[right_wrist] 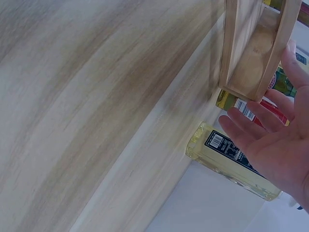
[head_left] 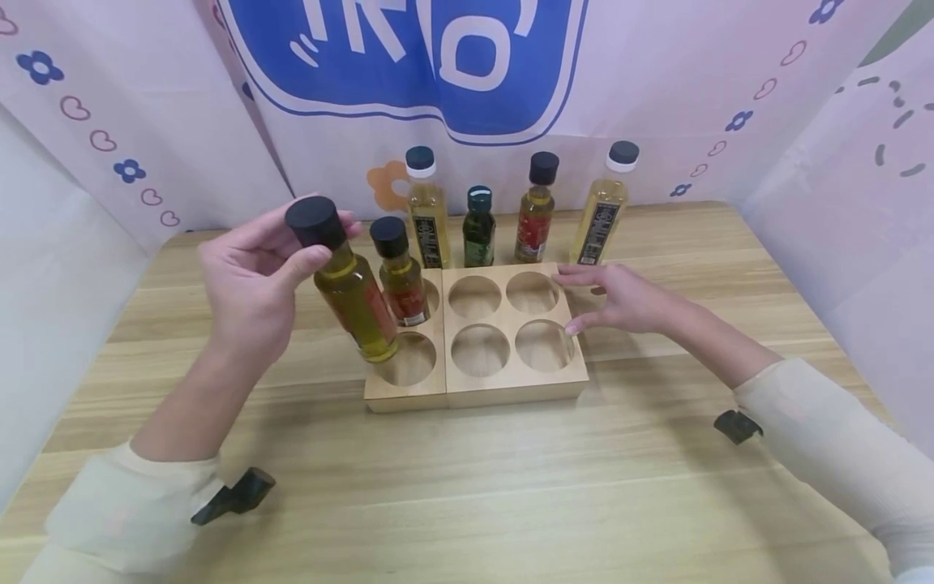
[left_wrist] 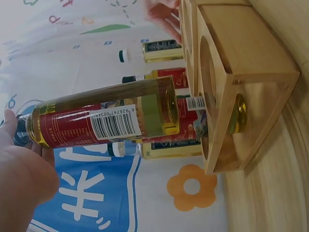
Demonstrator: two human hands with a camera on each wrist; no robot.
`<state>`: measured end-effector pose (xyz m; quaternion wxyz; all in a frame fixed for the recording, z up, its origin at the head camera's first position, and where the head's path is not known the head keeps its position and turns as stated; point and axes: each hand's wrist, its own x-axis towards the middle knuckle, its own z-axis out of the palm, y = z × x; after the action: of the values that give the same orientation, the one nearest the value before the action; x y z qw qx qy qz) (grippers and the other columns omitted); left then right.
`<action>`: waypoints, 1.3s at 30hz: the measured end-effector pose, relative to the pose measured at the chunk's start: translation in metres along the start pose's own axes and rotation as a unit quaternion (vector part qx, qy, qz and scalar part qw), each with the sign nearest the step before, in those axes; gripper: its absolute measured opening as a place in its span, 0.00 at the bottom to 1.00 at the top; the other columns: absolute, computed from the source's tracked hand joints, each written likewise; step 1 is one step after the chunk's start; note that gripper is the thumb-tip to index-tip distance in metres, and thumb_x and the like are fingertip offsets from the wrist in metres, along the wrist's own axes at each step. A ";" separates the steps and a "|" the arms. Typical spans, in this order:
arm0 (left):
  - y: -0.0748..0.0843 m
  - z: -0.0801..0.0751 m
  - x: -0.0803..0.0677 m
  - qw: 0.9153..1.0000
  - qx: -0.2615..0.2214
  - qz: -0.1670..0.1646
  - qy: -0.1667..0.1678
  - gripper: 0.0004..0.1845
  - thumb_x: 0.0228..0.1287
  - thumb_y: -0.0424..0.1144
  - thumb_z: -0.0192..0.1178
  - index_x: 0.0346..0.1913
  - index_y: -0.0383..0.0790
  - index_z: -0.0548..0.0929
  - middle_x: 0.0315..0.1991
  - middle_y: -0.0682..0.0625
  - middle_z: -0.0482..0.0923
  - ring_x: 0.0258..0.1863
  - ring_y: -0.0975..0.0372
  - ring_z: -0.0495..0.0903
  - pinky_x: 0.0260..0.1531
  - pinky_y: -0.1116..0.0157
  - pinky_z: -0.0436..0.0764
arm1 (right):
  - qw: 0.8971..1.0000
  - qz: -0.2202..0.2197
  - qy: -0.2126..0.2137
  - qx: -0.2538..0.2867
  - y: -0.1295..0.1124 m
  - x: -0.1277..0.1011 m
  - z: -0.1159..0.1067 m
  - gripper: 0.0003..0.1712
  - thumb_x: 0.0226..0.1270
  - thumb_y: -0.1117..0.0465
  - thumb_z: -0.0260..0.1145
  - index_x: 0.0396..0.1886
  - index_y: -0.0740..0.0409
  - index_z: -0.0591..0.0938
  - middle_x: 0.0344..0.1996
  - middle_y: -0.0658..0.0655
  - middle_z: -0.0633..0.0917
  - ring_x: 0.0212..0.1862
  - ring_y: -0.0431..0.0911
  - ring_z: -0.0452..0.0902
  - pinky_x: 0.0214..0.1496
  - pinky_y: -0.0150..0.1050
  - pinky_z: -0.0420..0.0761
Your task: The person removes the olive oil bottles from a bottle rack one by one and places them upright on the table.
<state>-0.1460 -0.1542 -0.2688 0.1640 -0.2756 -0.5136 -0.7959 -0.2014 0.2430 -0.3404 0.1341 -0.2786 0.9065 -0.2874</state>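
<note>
My left hand (head_left: 251, 276) grips an oil bottle (head_left: 357, 304) with a red label by its black cap and neck. Tilted, the bottle has its base over the front left hole of a wooden bottle rack (head_left: 477, 393); in the left wrist view its base is apart from the rack. A smaller oil bottle (head_left: 401, 284) with a black cap stands in the back left hole. At the rack's right edge, my right hand (head_left: 620, 300) rests with thumb and fingers spread, the fingertips touching the wood.
Behind the rack stand a clear oil bottle (head_left: 429, 215), a small dark green bottle (head_left: 479, 231), a red-labelled bottle (head_left: 535, 215) and another clear oil bottle (head_left: 601, 211). A printed cloth (head_left: 642, 73) hangs behind the wooden table (head_left: 467, 487).
</note>
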 end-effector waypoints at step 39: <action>-0.010 -0.048 0.028 0.990 0.063 -0.086 0.096 0.20 0.57 0.16 0.71 0.54 0.20 0.83 0.46 0.39 0.89 0.45 0.55 0.90 0.55 0.65 0.82 | 1.000 0.011 -0.002 -0.001 0.001 0.001 0.000 0.47 0.59 0.55 0.81 0.74 0.66 0.72 0.76 0.70 0.64 0.75 0.68 0.60 0.70 0.60 0.71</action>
<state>-0.1861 -0.1932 -0.2744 0.1604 -0.1425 -0.5660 -0.7960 -0.2022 0.2431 -0.3412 0.1389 -0.2697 0.9096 -0.2840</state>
